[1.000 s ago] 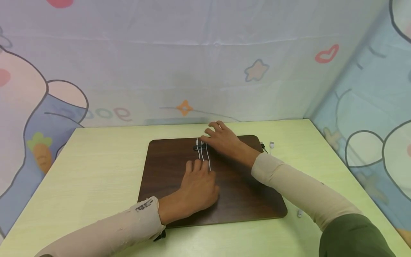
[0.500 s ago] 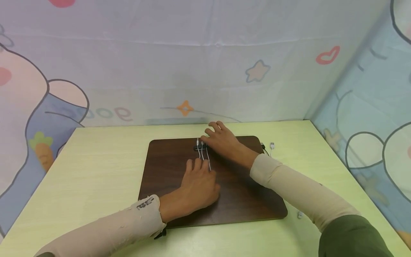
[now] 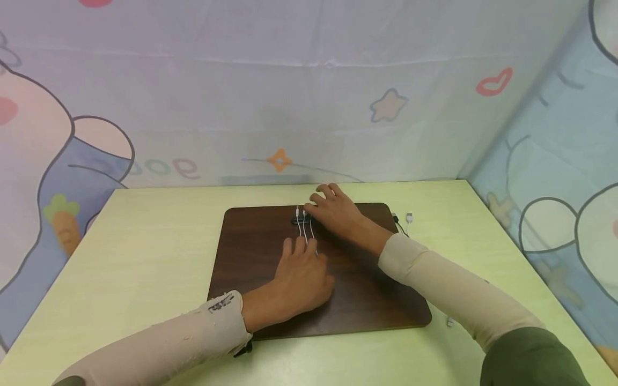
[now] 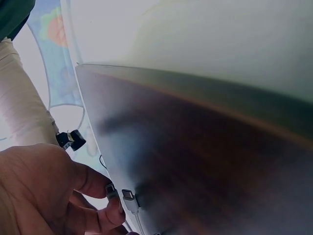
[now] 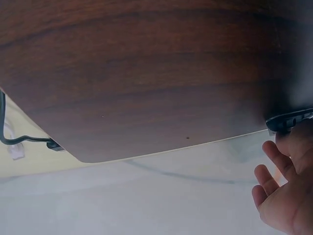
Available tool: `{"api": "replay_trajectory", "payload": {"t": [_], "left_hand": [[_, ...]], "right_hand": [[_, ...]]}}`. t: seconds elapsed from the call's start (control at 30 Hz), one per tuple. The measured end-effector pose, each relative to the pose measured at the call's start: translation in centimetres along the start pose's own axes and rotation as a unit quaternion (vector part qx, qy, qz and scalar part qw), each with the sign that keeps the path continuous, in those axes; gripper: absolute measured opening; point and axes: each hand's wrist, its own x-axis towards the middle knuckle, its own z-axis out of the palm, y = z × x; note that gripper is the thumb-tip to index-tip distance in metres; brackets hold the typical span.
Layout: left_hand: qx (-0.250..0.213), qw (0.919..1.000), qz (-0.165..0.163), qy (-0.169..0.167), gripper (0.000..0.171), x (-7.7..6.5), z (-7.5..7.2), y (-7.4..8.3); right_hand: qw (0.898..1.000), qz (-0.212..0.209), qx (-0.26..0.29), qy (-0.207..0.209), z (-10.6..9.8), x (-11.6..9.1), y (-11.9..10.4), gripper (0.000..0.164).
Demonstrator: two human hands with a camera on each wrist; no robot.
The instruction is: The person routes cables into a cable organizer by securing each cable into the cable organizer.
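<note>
A black cable clip (image 3: 300, 220) sits near the far edge of a dark brown wooden board (image 3: 241, 268). White cables (image 3: 305, 229) run from it toward my left hand (image 3: 303, 276), which is palm down over the board. In the left wrist view that hand's thumb and fingers pinch the USB plug (image 4: 112, 191) of a white cable; another USB plug (image 4: 129, 197) lies just beside it. My right hand (image 3: 335, 212) is at the clip's right end, pinching a white cable there, its end hidden by the fingers. Its other fingers are loosely spread in the right wrist view.
Right of the board lie a black cable's plug (image 3: 395, 219) and a white USB plug (image 3: 409, 217). Another white plug (image 3: 450, 322) is near the board's front right corner. A printed cloth (image 3: 270, 96) hangs behind the pale table (image 3: 145, 241).
My left hand has shifted very slightly up and to the right. The right hand stays at the clip, and the cables look nearly the same.
</note>
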Motion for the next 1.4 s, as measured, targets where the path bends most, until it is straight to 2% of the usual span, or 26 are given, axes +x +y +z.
{"api": "replay_trajectory", "payload": {"t": [0.3,0.5,0.6,0.83,0.97,1.17,1.4], "left_hand": [[0.009,0.9999,-0.005,-0.008,0.028,-0.1,0.0,-0.2],[0.007,1.0,-0.002,0.0,0.028,-0.1,0.3,-0.6],[0.006,0.9999,-0.004,0.011,0.028,-0.1,0.4,-0.9],[0.012,0.9979,-0.004,0.063,0.025,0.2,0.3,-1.5],[0.004,0.9973,-0.01,0.072,0.026,0.7,-0.1,-2.1],[-0.019,0.9974,-0.02,0.066,0.029,1.8,-0.9,-3.2],[-0.022,0.9978,-0.026,0.057,0.033,3.7,-1.4,-4.2]], "right_hand": [[1.0,0.004,0.021,0.007,0.2,0.0,0.1,0.032],[1.0,0.009,0.027,0.002,0.4,0.2,-0.1,0.03],[0.999,0.018,0.04,0.001,0.5,0.2,-0.2,0.029],[0.997,0.049,0.059,0.01,0.4,-0.5,-0.5,0.026],[0.995,0.066,0.073,0.018,0.1,-1.3,-0.8,0.023],[0.988,0.101,0.116,0.018,-0.6,-2.6,-1.6,0.023],[0.988,0.12,0.088,0.04,-1.0,-4.3,-2.7,0.02]]}}
